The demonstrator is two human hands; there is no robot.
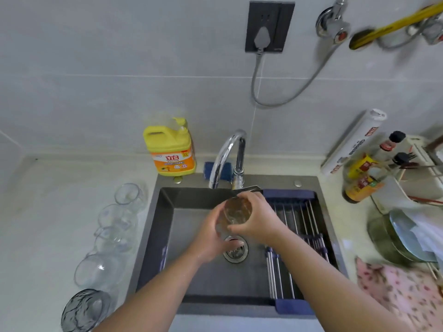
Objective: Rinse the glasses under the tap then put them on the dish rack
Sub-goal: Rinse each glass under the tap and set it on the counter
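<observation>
Over the sink (153, 236), under the tap (227, 159), your left grip (211, 238) and right grip (256, 221) are clamping one glass (236, 210). Five glasses (112, 238) are waiting on the bench (48, 212) along the sink's left edge, and the dish rack (299, 216) is holding none yet.

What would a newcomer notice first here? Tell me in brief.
The left hand and right hand grip a glass over the sink, below the tap. A bright yellow detergent bottle stands on the counter behind the sink's left corner. A row of clear glasses lines the counter left of the sink.
</observation>
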